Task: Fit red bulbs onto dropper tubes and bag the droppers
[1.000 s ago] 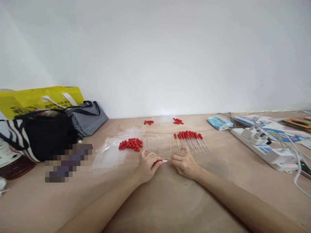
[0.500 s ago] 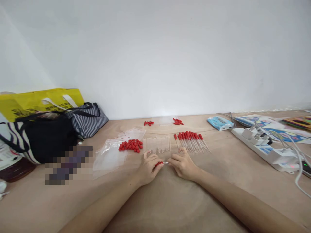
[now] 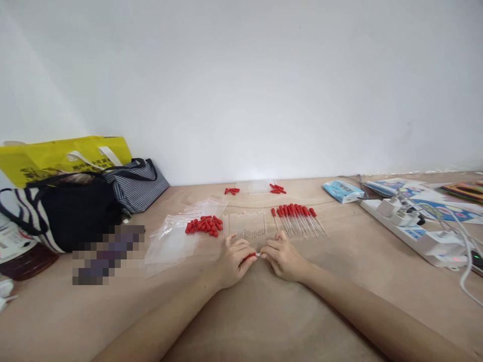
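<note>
Beside the heap of small red rubbery bulbs (image 3: 204, 225) on the wood-toned counter (image 3: 241, 322), our left hand (image 3: 234, 260) pinches one red bulb (image 3: 250, 256); a slender clear tube (image 3: 258, 255) bridges to our right hand (image 3: 282, 258), pinched there. We seem to be joining them, which calls for a straight push.

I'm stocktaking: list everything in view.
Bulb-shaped caps: three piles, red, centre
Slender tubes: many, clear, centre
Capped tubes: many, red-clear, right-centre
Plastic sachets: several, clear, left
Handled bags: one yellow, two black-white, left
Round jar: one, dark, left
Pixelated item: one, dark, left
Soft packet: one, blue, right
Power strip: one, white, right
Printed sheets: several, multicoloured, right
Wood-grained table: one, brown, below
Held capped tube: one, red-clear, centre
Left grip: one, holding cap
Right grip: one, holding shaft
</note>
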The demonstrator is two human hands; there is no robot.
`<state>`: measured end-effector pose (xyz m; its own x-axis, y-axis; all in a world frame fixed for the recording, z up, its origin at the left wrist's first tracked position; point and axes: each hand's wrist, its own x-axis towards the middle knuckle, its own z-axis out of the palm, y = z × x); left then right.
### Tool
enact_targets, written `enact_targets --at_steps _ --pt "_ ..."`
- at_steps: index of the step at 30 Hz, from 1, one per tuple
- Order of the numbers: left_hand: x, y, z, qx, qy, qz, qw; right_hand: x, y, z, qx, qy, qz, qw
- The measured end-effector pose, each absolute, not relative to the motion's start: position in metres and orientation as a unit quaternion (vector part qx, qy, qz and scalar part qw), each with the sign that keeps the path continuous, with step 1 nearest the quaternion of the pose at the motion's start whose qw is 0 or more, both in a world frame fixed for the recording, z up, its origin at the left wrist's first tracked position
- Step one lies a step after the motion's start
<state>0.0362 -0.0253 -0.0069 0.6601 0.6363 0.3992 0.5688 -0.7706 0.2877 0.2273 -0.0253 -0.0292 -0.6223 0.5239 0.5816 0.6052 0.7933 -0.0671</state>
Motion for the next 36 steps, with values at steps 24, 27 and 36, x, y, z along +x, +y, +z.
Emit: enact_targets --at_steps 24,27,36 --pt "0.027 -0.015 -0.01 0.849 0.43 0.295 0.085 0.248 0.007 -0.011 -0.606 -0.711 -0.06 0.351" --pt "0.028 -0.016 -0.009 0.873 0.41 0.234 0.122 0.248 0.025 -0.014 -0.668 -0.66 -0.068 0.337" --pt "0.029 -0.018 -0.005 0.886 0.391 0.215 0.128 0.246 0.037 -0.023 -0.7 -0.657 -0.055 0.275"
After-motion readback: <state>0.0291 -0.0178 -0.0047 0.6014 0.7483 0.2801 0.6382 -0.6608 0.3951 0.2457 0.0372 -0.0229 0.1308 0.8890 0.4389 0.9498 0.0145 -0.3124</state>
